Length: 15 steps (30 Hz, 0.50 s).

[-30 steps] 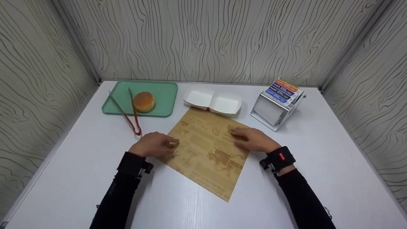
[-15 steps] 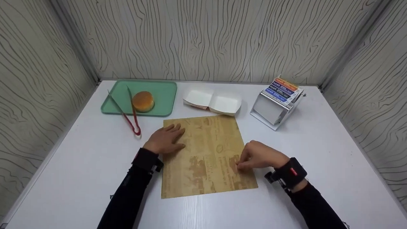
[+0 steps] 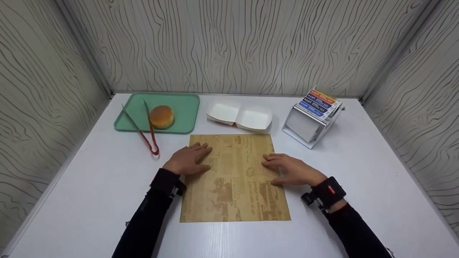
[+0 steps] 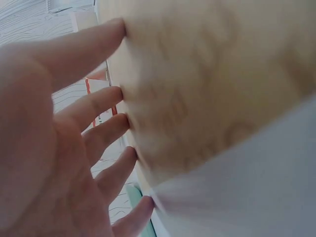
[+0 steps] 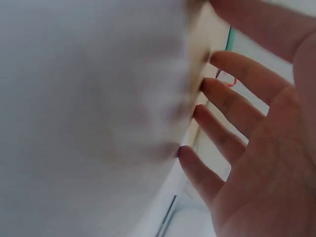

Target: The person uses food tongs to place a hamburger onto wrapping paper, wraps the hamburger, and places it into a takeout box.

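A sheet of brown printed wrapping paper (image 3: 233, 182) lies flat on the white table, its near edge roughly parallel to the front. My left hand (image 3: 188, 160) rests on its left side with fingers spread; in the left wrist view the fingertips (image 4: 129, 153) touch the surface at the paper's edge. On the right side, my right hand (image 3: 294, 169) rests with fingers extended, and in the right wrist view its fingertips (image 5: 200, 111) press down near the paper's edge. Neither hand grips anything.
A green tray (image 3: 186, 107) at the back left bears a burger bun (image 3: 162, 116) and red-handled tongs (image 3: 153, 145). Behind the paper stands an opened white paper box (image 3: 254, 118). A metal label dispenser (image 3: 311, 116) with coloured labels is at the back right.
The paper has turned from a diagonal position to nearly square with the table. My right hand moved toward me, pinched near the paper's right edge, then spread its fingers again.
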### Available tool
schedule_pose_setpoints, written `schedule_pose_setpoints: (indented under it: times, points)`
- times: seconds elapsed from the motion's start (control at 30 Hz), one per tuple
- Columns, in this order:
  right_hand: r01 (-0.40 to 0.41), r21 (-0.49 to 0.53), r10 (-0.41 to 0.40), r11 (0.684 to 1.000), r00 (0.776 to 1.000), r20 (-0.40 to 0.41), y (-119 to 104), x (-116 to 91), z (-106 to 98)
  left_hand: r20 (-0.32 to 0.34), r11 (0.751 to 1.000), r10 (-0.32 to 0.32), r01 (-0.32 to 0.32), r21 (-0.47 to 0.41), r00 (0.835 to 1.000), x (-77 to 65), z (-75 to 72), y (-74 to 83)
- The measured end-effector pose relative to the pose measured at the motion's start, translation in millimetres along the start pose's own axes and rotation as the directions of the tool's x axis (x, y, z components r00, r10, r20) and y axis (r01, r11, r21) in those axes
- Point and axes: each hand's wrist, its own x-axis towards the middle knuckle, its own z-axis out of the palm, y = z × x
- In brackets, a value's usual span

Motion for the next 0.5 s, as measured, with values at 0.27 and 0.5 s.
schedule_pose_setpoints:
  times: [0.27,0.5]
  points:
    - [-0.010,0.014,0.010,1.000,1.000,0.018,8.7,-5.0,-2.9,0.030,0.999,0.028,-0.028,-0.015,0.999,-0.1,1.1,-3.5]
    - [-0.030,0.028,0.029,0.999,0.999,0.020,11.1,-8.1,-3.1,0.042,0.999,0.028,-0.027,-0.016,0.999,-0.1,2.1,-0.6]
